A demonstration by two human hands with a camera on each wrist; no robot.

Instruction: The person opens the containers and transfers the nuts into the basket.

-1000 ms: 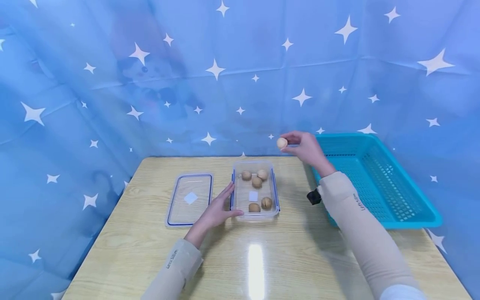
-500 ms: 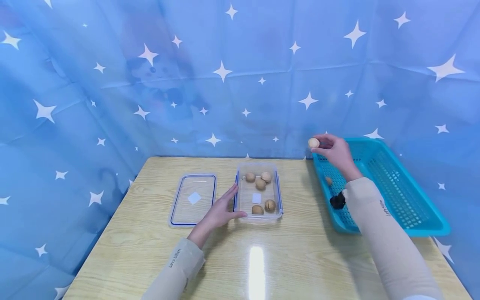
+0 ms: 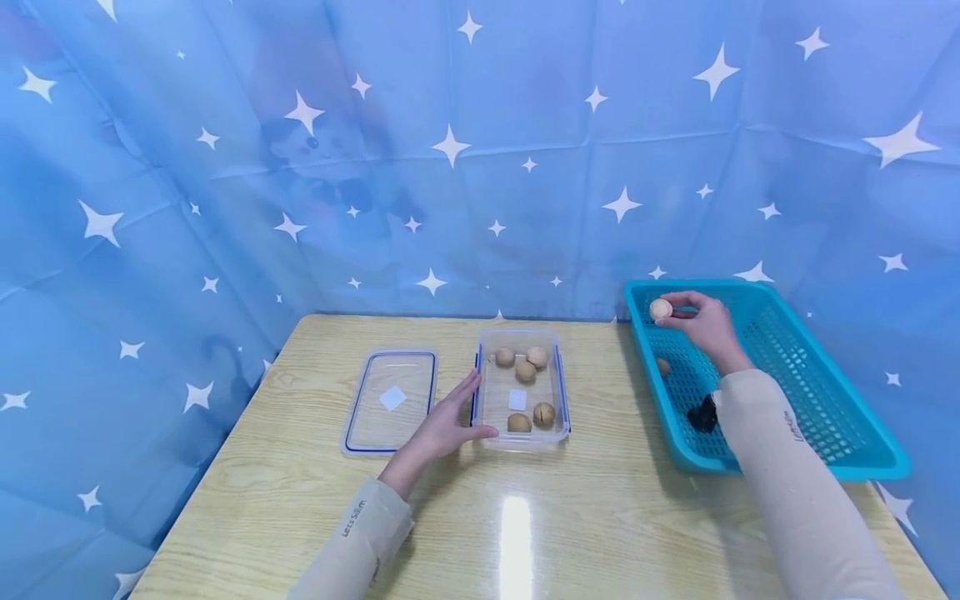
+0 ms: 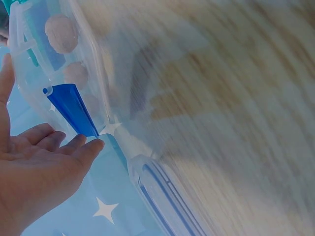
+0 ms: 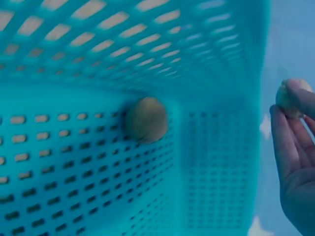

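Observation:
My right hand [image 3: 701,321] pinches a pale round nut [image 3: 661,309] in its fingertips above the far left corner of a turquoise plastic basket [image 3: 847,450]. The right wrist view shows that nut [image 5: 290,97] at my fingertips and another nut [image 5: 145,119] lying on the basket floor [image 5: 74,172]. My left hand [image 3: 444,425] rests with straight fingers against the left side of a clear plastic container [image 3: 561,392] that holds several nuts [image 3: 525,371]. In the left wrist view my fingers [image 4: 74,147] touch the container's blue clasp [image 4: 71,108].
The container's clear lid [image 3: 390,402] with a blue rim lies flat on the wooden table [image 3: 510,517], left of my left hand. A blue star-patterned cloth [image 3: 480,150] hangs close behind and around the table. The basket overhangs the table's right side.
My right hand has carried the nut from above the container rightward and down over the basket's corner. My left hand has stayed against the container.

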